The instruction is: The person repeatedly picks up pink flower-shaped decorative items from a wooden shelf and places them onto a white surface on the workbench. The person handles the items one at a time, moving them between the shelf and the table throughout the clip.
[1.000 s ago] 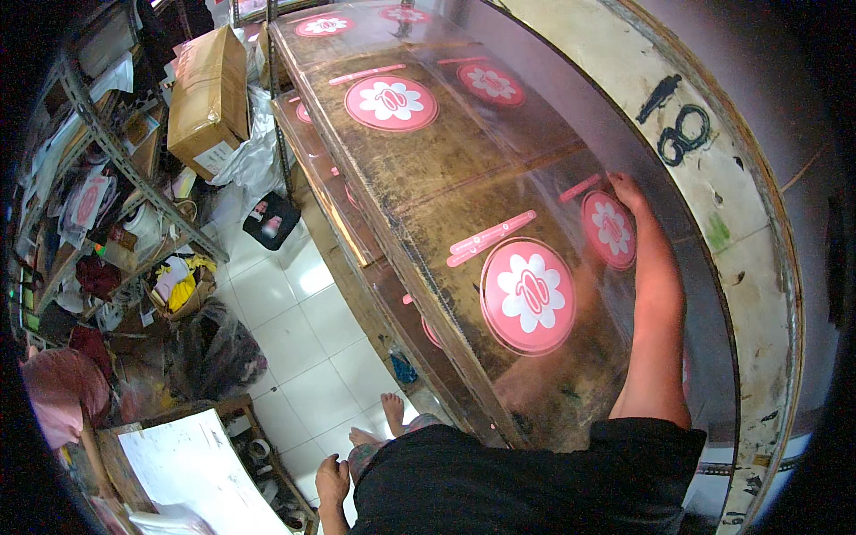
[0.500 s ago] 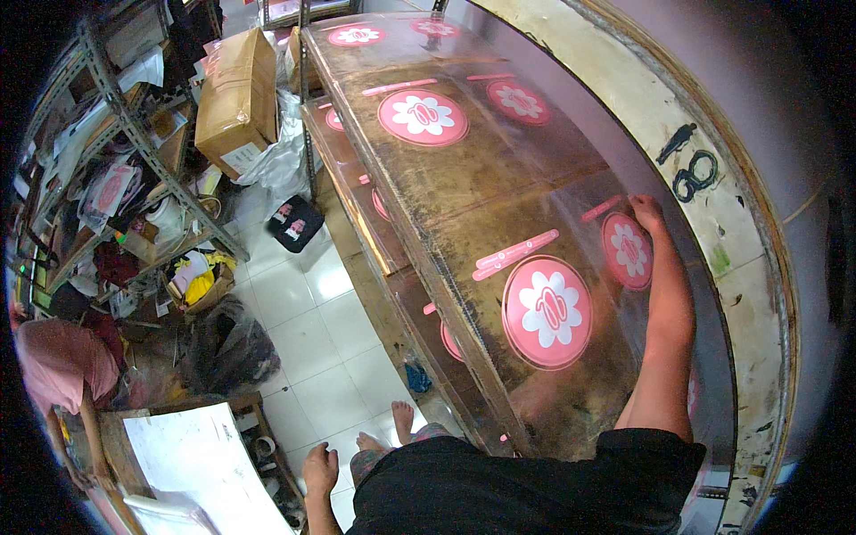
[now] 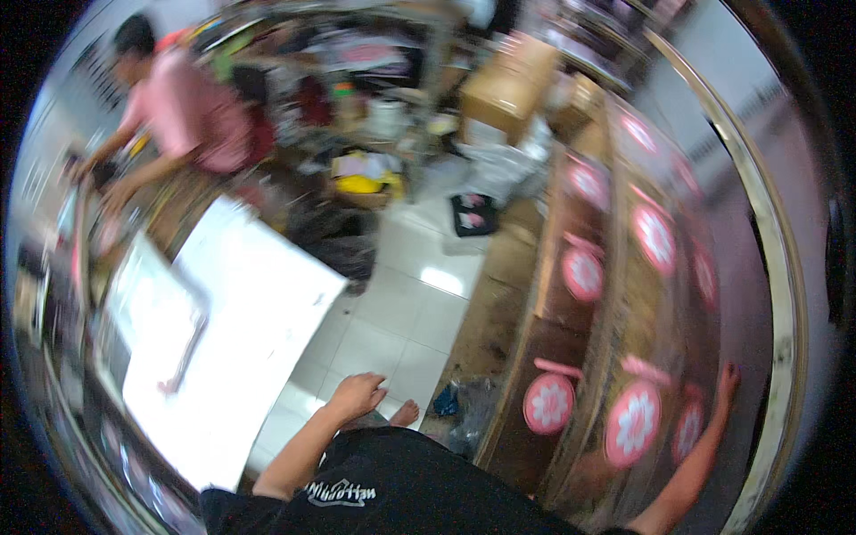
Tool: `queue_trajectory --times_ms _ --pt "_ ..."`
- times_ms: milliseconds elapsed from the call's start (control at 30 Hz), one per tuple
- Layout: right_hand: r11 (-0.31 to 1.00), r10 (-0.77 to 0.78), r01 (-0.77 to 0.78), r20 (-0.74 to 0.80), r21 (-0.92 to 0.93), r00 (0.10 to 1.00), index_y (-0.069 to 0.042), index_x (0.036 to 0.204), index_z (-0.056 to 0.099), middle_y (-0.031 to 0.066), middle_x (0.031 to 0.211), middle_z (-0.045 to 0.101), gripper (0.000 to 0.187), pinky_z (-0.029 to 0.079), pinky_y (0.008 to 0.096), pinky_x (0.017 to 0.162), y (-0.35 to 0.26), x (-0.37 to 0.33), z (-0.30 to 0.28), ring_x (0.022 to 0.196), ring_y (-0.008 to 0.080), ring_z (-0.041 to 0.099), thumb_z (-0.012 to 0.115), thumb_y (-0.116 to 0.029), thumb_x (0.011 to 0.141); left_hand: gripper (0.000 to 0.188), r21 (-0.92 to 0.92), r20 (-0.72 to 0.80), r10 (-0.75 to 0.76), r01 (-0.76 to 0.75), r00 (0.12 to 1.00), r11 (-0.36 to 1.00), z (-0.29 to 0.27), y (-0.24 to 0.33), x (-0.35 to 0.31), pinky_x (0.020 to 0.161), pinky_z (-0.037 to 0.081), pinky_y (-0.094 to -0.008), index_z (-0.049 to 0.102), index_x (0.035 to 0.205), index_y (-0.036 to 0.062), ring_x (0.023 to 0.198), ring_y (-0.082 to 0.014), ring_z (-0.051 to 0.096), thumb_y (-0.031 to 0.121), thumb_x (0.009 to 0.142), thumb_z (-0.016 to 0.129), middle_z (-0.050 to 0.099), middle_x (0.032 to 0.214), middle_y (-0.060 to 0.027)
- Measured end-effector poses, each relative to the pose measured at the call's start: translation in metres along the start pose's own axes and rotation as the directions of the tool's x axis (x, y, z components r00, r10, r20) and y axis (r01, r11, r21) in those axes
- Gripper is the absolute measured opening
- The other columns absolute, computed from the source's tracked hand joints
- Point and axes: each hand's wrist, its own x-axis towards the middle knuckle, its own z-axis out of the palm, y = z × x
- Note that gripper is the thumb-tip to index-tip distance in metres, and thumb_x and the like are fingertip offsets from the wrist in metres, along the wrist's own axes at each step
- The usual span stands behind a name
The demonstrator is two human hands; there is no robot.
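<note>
My left hand [image 3: 358, 395] hangs over the tiled floor in front of my body, fingers loosely bent and slightly apart, holding nothing I can see. Out to the right, my right hand [image 3: 729, 379] is at the far edge of a long brown table [image 3: 593, 392]; blur hides its fingers. Nearest to it is a round pink print with a white flower [image 3: 688, 430]. A larger matching print [image 3: 633, 423] lies closer to me, with a pink strip [image 3: 646, 370] above it. Another round flower print [image 3: 548, 403] rests on the lower surface alongside.
A white sheet [image 3: 259, 312] covers a worktable on the left, where a person in pink [image 3: 192, 111] leans over. Behind stand cluttered shelves and a cardboard box [image 3: 508, 89]. A black printed item [image 3: 473, 215] and a blue plastic bag [image 3: 445, 399] lie on the floor.
My view has swung left, bringing the white sheet and the person in pink further into sight. My left forearm has come up into view; my right arm still reaches to the table's far side.
</note>
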Motion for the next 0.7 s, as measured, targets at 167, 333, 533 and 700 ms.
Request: queue_trajectory --times_ms 167,333,533,700 --pt "0.906 -0.266 0.190 0.158 0.378 0.951 0.001 0.128 0.057 0.0127 0.125 0.062 0.040 0.048 0.0330 0.091 -0.104 0.047 0.004 0.108 0.0216 0.060 0.055 -0.028 0.101 0.033 -0.070 -0.228 0.138 -0.157 0.964 0.985 -0.028 0.000 -0.003 0.082 0.051 -0.0475 0.062 0.114 0.0035 0.096 -0.0372 0.063 0.028 0.093 0.057 0.065 0.099 -0.0170" --pt "0.699 -0.578 0.280 0.290 0.658 0.763 0.001 0.129 0.056 0.0131 0.124 0.061 0.037 0.047 0.0327 0.093 -0.380 -0.045 -0.030 0.110 0.0214 0.059 0.054 -0.024 0.101 0.031 -0.137 -0.473 0.080 -0.163 0.878 0.977 -0.080 -0.006 -0.045 0.079 0.051 -0.0456 0.062 0.116 0.0029 0.091 -0.0361 0.063 0.025 0.094 0.058 0.064 0.096 -0.0157" --pt "0.492 -0.841 0.511 0.233 0.705 0.488 0.006 0.126 0.057 0.0163 0.120 0.063 0.036 0.045 0.0330 0.096 -0.582 -0.179 -0.013 0.109 0.0232 0.061 0.057 -0.016 0.097 0.031 -0.150 -0.593 -0.035 -0.068 0.805 0.986 -0.134 -0.055 -0.102 0.081 0.051 -0.0433 0.061 0.117 0.0027 0.091 -0.0338 0.063 0.022 0.092 0.061 0.063 0.099 -0.0157" --pt "0.270 -0.955 0.431 0.181 0.861 0.237 0.001 0.126 0.058 0.0118 0.115 0.067 0.034 0.050 0.0289 0.086 -0.679 -0.291 0.039 0.097 0.0150 0.063 0.061 -0.009 0.094 0.031 -0.157 -0.773 -0.149 0.042 0.617 0.987 -0.170 -0.105 -0.144 0.083 0.050 -0.0427 0.061 0.116 0.0018 0.094 -0.0353 0.061 0.018 0.090 0.063 0.062 0.104 -0.0171"
